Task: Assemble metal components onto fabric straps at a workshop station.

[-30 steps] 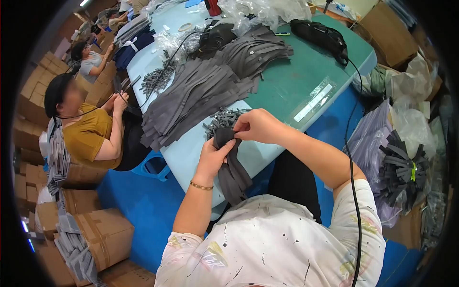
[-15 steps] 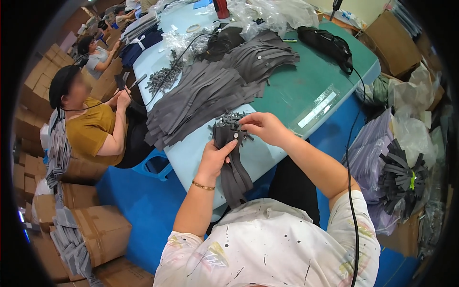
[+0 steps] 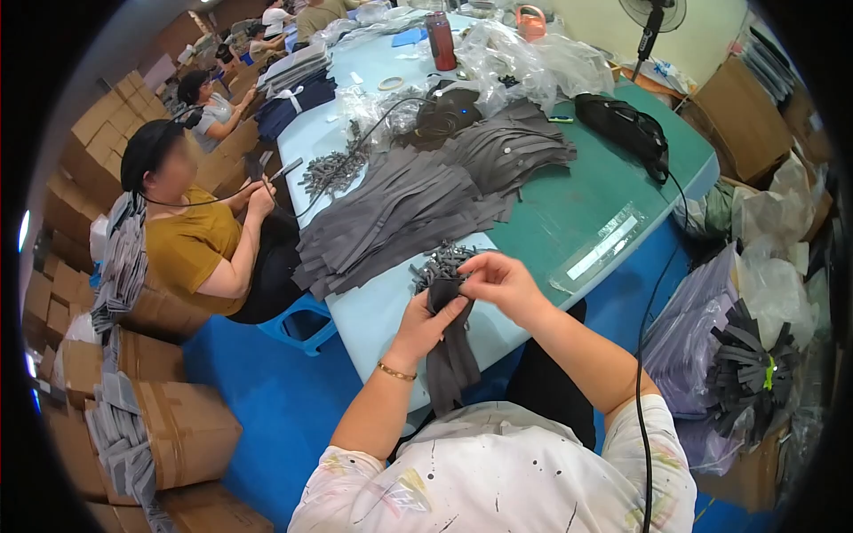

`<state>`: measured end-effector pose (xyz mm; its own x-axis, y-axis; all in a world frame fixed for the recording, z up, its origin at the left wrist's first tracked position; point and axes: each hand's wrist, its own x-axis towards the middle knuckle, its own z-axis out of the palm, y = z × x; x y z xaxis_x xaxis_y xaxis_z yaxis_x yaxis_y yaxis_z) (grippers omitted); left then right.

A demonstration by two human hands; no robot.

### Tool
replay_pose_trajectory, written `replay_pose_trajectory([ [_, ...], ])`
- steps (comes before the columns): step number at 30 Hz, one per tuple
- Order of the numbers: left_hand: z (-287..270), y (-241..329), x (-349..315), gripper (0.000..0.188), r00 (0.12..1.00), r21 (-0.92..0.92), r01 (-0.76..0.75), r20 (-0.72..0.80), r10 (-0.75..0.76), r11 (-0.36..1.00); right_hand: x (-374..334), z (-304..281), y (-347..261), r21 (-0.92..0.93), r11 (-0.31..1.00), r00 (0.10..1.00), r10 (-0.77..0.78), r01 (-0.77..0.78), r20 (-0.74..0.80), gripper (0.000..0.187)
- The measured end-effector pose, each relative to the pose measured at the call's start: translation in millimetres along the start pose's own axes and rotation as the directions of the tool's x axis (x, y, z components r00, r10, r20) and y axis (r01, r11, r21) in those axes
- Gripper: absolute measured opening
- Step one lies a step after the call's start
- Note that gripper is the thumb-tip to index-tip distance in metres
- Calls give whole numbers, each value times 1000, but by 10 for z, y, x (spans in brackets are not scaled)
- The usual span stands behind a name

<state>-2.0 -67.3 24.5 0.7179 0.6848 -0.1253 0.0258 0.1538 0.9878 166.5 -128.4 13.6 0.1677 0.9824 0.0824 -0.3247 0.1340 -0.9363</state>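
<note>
My left hand is closed around dark grey fabric strips, thumb on top. Their lower ends hang past the table's near edge toward my lap. At the strips' upper end my right hand is pinched, fingertips touching or nearly touching the fabric; whatever lies between them is hidden. Just beyond both hands, a heap of small grey pieces rests on the table, partly covered by my fingers. Farther off lies a wide pile of flat grey strips, with a second fanned bundle behind it.
A co-worker in a mustard top sits at the left on a blue stool. Another small-piece heap, a black pouch, a red flask and plastic bags are on the table. A cable runs beside my right arm.
The view has shifted, so the table sits lower and farther right. My right hand has moved from the small grey pieces to the upper end of the strips in my left hand.
</note>
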Motion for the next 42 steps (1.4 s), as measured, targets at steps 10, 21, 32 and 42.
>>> replay_pose_trajectory([
  [10,7,-31,95,16,999,-284,13,-43,-27,959,49,64,36,193,975,960,153,-109,-233,22],
  [21,39,-76,28,20,993,-80,73,99,-65,994,72,-122,56,-39,992,913,-124,118,-389,23],
  [32,-119,-114,194,28,978,-139,-79,-203,50,987,460,-1589,-347,-471,866,646,-264,-168,-716,21],
  [42,250,318,7,46,982,-229,-191,-51,184,955,-68,-108,-882,-936,238,791,-608,260,65,19],
])
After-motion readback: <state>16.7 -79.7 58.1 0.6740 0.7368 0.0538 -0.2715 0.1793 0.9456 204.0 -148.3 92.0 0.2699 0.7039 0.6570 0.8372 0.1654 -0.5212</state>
